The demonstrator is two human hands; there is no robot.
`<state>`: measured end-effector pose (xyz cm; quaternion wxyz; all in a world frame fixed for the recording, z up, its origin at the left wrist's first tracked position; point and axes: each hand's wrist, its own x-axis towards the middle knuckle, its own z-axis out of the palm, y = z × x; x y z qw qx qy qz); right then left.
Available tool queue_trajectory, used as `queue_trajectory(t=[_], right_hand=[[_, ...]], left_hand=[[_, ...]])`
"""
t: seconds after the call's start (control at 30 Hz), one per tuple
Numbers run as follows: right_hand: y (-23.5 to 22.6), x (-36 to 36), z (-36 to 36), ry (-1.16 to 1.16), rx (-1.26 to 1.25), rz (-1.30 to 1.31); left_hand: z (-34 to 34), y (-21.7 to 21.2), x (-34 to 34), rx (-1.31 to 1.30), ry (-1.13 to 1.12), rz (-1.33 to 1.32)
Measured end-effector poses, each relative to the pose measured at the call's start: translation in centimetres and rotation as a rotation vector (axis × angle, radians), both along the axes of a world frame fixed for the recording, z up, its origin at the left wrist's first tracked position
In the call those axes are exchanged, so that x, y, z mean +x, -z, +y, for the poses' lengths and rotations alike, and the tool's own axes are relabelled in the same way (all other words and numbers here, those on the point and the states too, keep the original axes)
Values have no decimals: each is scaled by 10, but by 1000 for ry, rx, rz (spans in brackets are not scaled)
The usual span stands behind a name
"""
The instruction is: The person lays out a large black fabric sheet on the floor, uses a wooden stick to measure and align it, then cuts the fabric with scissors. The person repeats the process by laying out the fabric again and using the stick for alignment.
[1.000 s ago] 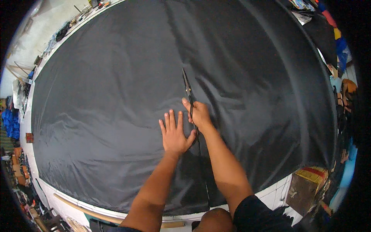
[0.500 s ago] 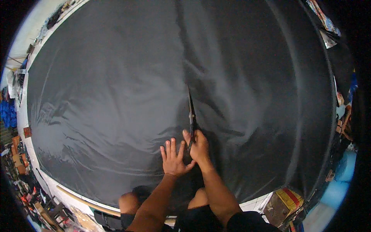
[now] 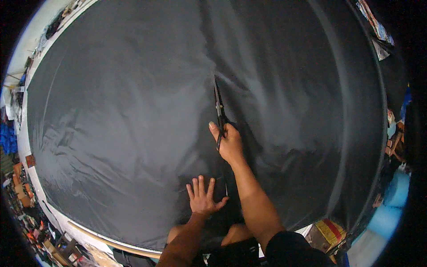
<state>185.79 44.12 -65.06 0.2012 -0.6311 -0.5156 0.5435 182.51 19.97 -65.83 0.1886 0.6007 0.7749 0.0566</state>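
A large sheet of black, slightly shiny fabric (image 3: 133, 111) spreads under both hands, with creases around the middle. My right hand (image 3: 230, 142) grips a pair of scissors (image 3: 218, 100) by the black handles, and the blades point away from me along a long fold in the fabric. Flat on the fabric, nearer to me, lies my left hand (image 3: 203, 198) with its fingers spread. A narrow pale slit shows in the fabric beside the left thumb. The scissors' tips meet the fabric, partly lost against its dark colour.
Along the left edge run a white tiled floor strip and a jumble of goods, including a blue bundle (image 3: 8, 139). A cardboard box (image 3: 328, 235) with yellow and red stands at the lower right. Light-blue rolls (image 3: 386, 221) sit beyond it. My bare knees are at the near edge.
My right hand and the scissors have moved forward along the fold, away from me. My left hand stays flat, now farther behind the scissors, and the pale slit has come into view.
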Motion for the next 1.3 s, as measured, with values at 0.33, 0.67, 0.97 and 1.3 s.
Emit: queue_trajectory(t=[0.33, 0.67, 0.97, 1.3], right_hand=[[18, -52, 135, -12, 101, 73], [22, -65, 161, -49, 132, -5], [9, -70, 160, -60, 45, 28], [7, -70, 163, 0, -3, 89]], left_hand=[[-4, 10, 2, 4, 29, -4], [33, -35, -25, 138, -113, -242], [405, 8, -199, 443, -207, 278], [414, 15, -190, 292, -200, 223]])
